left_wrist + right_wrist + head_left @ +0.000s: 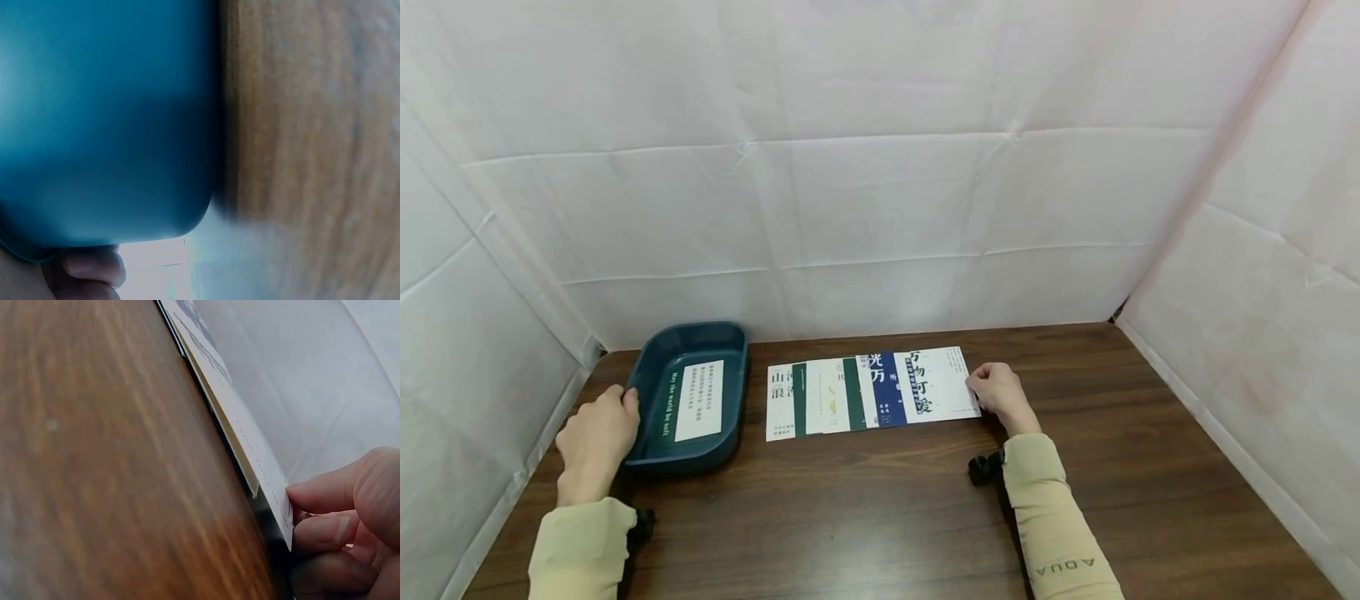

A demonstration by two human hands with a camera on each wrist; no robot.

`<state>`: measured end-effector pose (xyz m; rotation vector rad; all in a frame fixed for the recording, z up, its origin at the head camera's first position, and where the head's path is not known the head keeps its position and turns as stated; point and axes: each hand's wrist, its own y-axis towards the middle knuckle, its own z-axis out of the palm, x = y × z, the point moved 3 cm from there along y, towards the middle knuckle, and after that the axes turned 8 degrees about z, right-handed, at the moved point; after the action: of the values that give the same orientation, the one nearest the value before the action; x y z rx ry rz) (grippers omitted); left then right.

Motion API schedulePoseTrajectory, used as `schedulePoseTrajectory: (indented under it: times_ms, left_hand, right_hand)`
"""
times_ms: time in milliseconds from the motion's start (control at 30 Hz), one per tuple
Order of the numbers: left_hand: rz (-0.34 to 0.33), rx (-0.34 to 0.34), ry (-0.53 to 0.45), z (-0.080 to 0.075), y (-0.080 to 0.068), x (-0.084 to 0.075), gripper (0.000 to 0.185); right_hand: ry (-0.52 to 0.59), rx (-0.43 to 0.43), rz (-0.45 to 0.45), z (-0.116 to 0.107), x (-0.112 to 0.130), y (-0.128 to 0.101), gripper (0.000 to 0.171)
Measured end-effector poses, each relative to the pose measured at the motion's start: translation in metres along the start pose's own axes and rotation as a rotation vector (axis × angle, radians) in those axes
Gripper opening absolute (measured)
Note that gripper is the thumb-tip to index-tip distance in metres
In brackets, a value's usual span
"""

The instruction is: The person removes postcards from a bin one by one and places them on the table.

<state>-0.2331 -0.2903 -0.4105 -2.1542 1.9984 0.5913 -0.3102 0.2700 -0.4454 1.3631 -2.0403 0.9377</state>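
Note:
My left hand (597,433) grips the left rim of a dark blue plastic tray (739,400); in the left wrist view its curled fingers (94,265) show at the tray's edge. Inside the tray lies a green and white card (700,400) with printed text. To the right, a row of overlapping printed cards (835,396) is fanned out on the table. My right hand (1000,393) pinches the right edge of the rightmost white card (951,383). In the right wrist view, thumb and fingers hold that card's end (275,506), slightly raised off the wood.
The brown wooden table (865,517) stretches in front of the tray and cards. White sheeting (880,200) hangs behind the table and along both sides. A small black device (985,467) sits at the right wrist.

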Motion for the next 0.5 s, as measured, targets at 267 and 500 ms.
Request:
schedulePoseTrajectory:
  times_ms: [267, 500]
  left_hand:
    - [-0.008, -0.007, -0.002, -0.001, 0.0, 0.0, 0.047]
    - [-0.009, -0.006, -0.007, 0.0, 0.001, -0.002, 0.047]
  right_hand:
    - [0.035, 0.006, 0.019, -0.001, 0.003, 0.002, 0.017]
    - [-0.024, -0.008, -0.051, -0.003, 0.014, -0.007, 0.02]
